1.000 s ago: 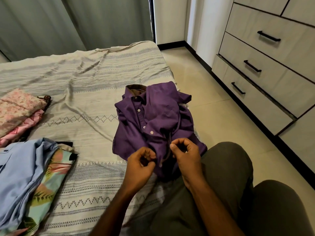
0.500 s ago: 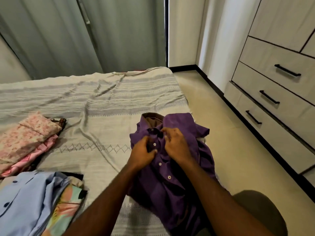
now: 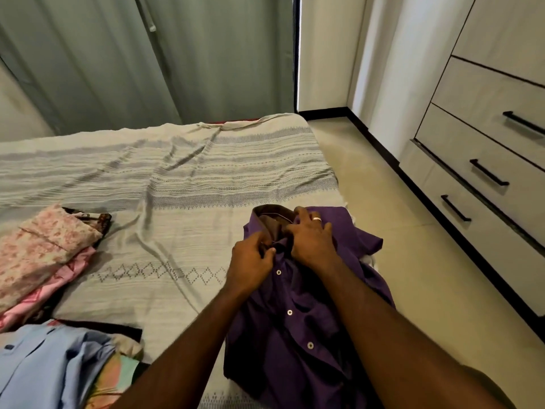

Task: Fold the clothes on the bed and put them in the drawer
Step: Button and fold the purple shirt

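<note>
A home bedroom. A bed with a patterned woven cover fills the room left of the hands, clothes piled on it further left. Right of the hands stand built-in drawers with black handles; beyond, grey-green curtains hang over a tiled floor.

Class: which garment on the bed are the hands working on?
The purple button-up shirt at the bed's right edge; both hands grip near its collar. The pink and blue clothes lie untouched.
</note>
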A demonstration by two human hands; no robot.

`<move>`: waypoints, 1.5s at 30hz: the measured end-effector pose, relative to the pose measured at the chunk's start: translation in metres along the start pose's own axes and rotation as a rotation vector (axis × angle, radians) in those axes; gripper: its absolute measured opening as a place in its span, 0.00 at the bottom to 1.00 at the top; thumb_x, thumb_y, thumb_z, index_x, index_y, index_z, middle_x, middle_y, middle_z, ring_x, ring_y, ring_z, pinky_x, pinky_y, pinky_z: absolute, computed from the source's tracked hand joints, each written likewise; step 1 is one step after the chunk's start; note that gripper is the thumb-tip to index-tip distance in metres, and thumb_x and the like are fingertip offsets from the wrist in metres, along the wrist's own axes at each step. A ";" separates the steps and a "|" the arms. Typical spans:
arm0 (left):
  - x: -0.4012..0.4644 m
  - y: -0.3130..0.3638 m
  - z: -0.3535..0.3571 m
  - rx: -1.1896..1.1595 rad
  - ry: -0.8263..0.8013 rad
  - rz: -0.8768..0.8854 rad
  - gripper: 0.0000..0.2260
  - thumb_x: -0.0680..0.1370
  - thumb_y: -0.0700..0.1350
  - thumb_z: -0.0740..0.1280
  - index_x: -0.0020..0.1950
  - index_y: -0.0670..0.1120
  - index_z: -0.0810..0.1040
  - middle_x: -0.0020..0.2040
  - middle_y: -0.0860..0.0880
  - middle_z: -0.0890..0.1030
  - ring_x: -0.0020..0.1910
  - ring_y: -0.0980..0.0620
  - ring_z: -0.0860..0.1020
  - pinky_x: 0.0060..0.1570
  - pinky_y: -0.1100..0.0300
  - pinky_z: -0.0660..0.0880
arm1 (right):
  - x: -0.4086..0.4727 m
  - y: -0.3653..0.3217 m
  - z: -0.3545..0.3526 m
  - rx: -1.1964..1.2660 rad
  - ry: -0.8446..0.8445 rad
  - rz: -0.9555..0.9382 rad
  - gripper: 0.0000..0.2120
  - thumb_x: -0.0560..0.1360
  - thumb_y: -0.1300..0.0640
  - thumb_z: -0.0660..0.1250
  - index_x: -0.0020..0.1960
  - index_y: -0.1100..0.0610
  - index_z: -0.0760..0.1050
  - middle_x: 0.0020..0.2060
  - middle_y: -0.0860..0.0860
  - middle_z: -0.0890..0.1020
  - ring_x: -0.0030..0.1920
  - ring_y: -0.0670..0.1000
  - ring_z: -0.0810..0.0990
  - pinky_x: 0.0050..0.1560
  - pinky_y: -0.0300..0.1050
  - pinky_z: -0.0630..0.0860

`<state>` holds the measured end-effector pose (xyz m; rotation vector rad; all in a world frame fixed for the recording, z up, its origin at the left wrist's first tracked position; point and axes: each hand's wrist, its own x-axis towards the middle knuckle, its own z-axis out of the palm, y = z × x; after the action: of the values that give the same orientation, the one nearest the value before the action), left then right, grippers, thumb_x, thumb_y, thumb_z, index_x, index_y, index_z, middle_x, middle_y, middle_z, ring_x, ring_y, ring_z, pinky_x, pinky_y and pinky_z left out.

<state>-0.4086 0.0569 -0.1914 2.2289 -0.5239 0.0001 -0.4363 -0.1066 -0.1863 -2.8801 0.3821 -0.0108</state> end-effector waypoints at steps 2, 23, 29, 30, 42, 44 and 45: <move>0.004 0.011 0.005 -0.025 -0.027 -0.031 0.11 0.73 0.44 0.76 0.49 0.48 0.76 0.35 0.59 0.76 0.36 0.56 0.76 0.38 0.65 0.70 | 0.012 0.007 -0.011 0.034 -0.015 -0.049 0.12 0.73 0.53 0.70 0.56 0.44 0.80 0.72 0.48 0.63 0.71 0.57 0.61 0.69 0.64 0.59; 0.105 0.252 -0.161 -0.905 -0.148 0.260 0.09 0.82 0.33 0.61 0.60 0.40 0.76 0.40 0.53 0.85 0.38 0.58 0.82 0.40 0.63 0.81 | -0.047 0.039 -0.267 0.687 0.020 -0.278 0.06 0.73 0.55 0.76 0.49 0.51 0.83 0.53 0.50 0.81 0.51 0.50 0.78 0.59 0.50 0.75; 0.101 0.307 -0.238 -0.679 -0.060 0.384 0.10 0.85 0.40 0.59 0.59 0.37 0.78 0.46 0.43 0.82 0.42 0.52 0.81 0.47 0.59 0.80 | -0.081 0.023 -0.338 0.584 -0.071 -0.383 0.12 0.74 0.50 0.74 0.50 0.58 0.79 0.52 0.52 0.75 0.52 0.45 0.75 0.56 0.41 0.71; 0.101 0.311 -0.243 -0.609 -0.038 0.406 0.11 0.85 0.41 0.59 0.57 0.37 0.79 0.46 0.43 0.82 0.42 0.52 0.80 0.47 0.58 0.79 | -0.084 0.016 -0.349 0.515 -0.129 -0.397 0.11 0.74 0.52 0.74 0.47 0.59 0.77 0.46 0.52 0.77 0.48 0.45 0.76 0.53 0.43 0.73; 0.039 0.309 -0.257 0.188 0.313 0.325 0.31 0.75 0.71 0.62 0.56 0.43 0.78 0.47 0.45 0.83 0.50 0.43 0.81 0.47 0.52 0.75 | -0.126 -0.041 -0.454 0.991 0.545 -0.255 0.17 0.72 0.48 0.77 0.36 0.54 0.71 0.33 0.51 0.75 0.37 0.49 0.76 0.39 0.46 0.77; 0.015 0.310 -0.237 -0.126 0.044 0.214 0.31 0.76 0.72 0.60 0.51 0.43 0.80 0.42 0.46 0.82 0.44 0.46 0.82 0.40 0.56 0.74 | -0.120 -0.047 -0.448 0.988 0.610 -0.161 0.19 0.68 0.47 0.80 0.38 0.55 0.72 0.36 0.52 0.76 0.39 0.50 0.76 0.42 0.49 0.80; 0.006 0.308 -0.227 -0.205 -0.207 0.137 0.31 0.75 0.73 0.60 0.53 0.46 0.80 0.46 0.46 0.83 0.46 0.47 0.82 0.42 0.55 0.75 | -0.123 -0.048 -0.447 1.032 0.600 -0.128 0.20 0.67 0.47 0.81 0.40 0.55 0.72 0.37 0.53 0.76 0.39 0.50 0.77 0.42 0.49 0.81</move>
<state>-0.4775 0.0453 0.1847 2.0001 -0.7538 -0.2059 -0.5600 -0.1327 0.2626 -1.8128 0.1900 -0.8359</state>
